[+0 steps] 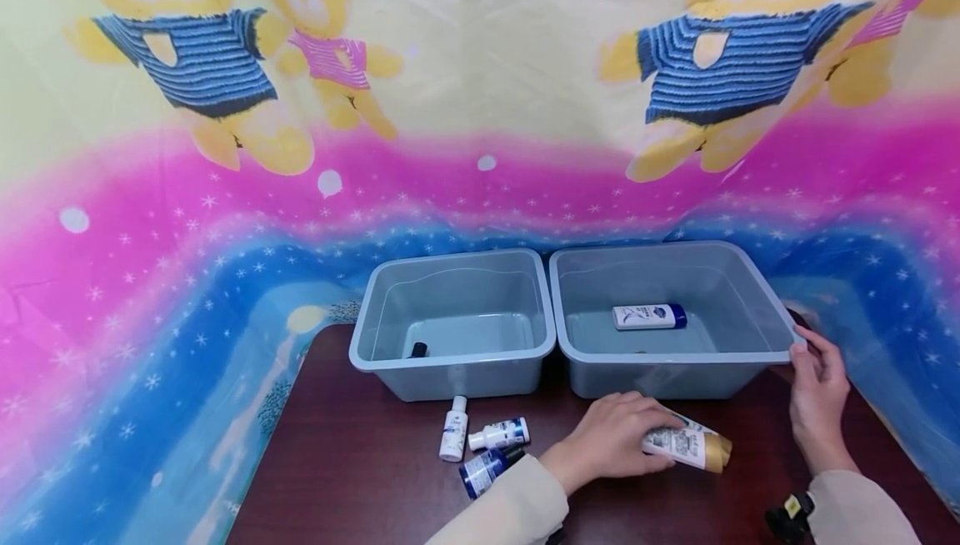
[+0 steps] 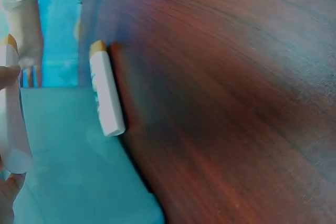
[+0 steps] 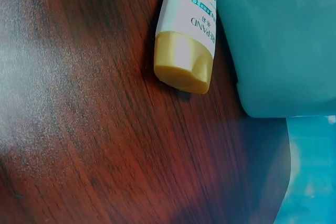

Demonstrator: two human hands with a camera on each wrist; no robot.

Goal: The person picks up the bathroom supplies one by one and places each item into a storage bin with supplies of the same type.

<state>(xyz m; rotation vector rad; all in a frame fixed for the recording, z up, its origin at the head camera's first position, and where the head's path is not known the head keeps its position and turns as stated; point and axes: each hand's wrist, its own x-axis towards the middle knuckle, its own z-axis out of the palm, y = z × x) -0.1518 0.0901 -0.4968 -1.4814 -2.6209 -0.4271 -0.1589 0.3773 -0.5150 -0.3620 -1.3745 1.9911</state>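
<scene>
My left hand grips a white bottle with a gold cap, also seen at the left edge of the left wrist view. A second white, gold-capped bottle lies on the table against the right grey bin; the right wrist view shows its printed label and gold cap. My right hand holds the front right corner of that bin's rim, thumb in front and fingers over the edge. Inside this bin lies a white bottle with a dark blue cap.
A second grey bin stands close on the left, with a small black item inside. In front of it lie a white bottle, a white-and-blue bottle and a dark blue bottle. A printed curtain hangs behind the table.
</scene>
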